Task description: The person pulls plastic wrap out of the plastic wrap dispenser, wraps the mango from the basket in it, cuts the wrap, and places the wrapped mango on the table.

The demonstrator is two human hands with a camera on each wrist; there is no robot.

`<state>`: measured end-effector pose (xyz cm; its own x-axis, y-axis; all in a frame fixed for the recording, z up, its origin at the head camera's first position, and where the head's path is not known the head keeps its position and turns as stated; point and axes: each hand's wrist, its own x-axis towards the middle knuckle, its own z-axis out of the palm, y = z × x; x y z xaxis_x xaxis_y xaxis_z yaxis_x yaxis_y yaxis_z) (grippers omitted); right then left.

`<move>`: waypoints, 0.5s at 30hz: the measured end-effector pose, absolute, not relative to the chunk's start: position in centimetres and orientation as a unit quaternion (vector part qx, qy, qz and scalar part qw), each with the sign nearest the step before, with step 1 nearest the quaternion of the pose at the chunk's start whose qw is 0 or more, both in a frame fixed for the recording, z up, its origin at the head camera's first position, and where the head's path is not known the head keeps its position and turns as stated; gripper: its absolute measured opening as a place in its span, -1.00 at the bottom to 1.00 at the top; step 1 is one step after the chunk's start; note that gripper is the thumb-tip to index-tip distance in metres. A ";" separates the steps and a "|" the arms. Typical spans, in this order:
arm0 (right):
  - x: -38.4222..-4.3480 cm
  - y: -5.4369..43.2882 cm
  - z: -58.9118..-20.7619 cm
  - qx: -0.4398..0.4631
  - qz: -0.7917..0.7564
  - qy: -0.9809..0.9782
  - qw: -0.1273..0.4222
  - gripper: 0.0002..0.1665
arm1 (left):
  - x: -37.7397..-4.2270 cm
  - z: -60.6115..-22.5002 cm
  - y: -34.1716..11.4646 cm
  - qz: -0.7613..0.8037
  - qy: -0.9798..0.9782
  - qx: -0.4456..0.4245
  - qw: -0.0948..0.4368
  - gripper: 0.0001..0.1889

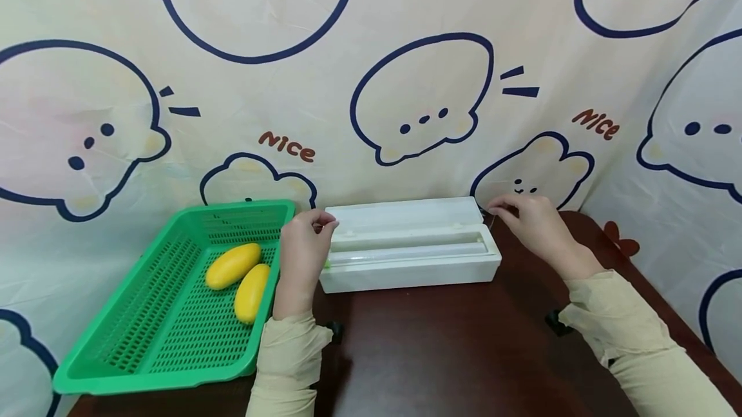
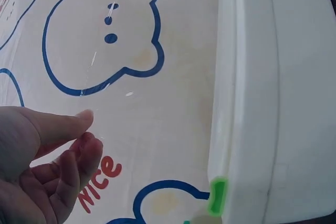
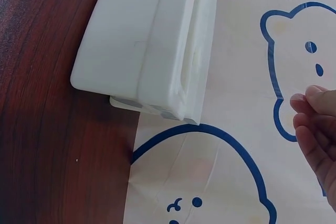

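Note:
A white cling film dispenser (image 1: 411, 274) stands on the table against the back cloth, its lid (image 1: 402, 214) raised. Inside lies a pale roll (image 1: 408, 253). Clear cling film (image 2: 129, 94) shows only by faint glints and creases. My left hand (image 1: 306, 243) is at the dispenser's left end, thumb and fingertips pinching the film's edge. Beyond the right end, my right hand (image 1: 536, 230) likewise pinches the film between thumb and fingertip. A bright green piece (image 2: 218, 196) sits at the dispenser's left end. The film's exact outline is too transparent to make out.
Left of my left forearm is a green plastic basket (image 1: 98, 372) holding two yellow oval fruits, one upper (image 1: 233, 266) and one lower (image 1: 252, 293). A printed cloth (image 1: 417, 11) hangs behind the dark brown table (image 1: 440, 352) and along its right side.

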<state>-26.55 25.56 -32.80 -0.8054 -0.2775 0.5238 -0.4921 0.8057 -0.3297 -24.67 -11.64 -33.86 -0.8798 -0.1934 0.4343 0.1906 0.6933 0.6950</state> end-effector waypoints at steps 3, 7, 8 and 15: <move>-26.4 25.7 -32.6 0.209 0.234 -0.918 0.241 -0.88 | -24.6 -33.7 -11.4 -0.401 -0.879 0.001 0.257 -0.92; -26.3 25.8 -32.4 0.208 0.237 -0.917 0.245 -0.88 | -24.6 -33.7 -11.1 -0.400 -0.874 -0.001 0.275 -0.91; -26.3 25.8 -32.3 0.207 0.238 -0.917 0.246 -0.89 | -24.5 -33.7 -11.1 -0.400 -0.873 -0.002 0.280 -0.91; -26.0 25.9 -31.9 0.206 0.233 -0.914 0.261 -0.87 | -24.5 -33.5 -10.7 -0.404 -0.864 -0.021 0.300 -0.89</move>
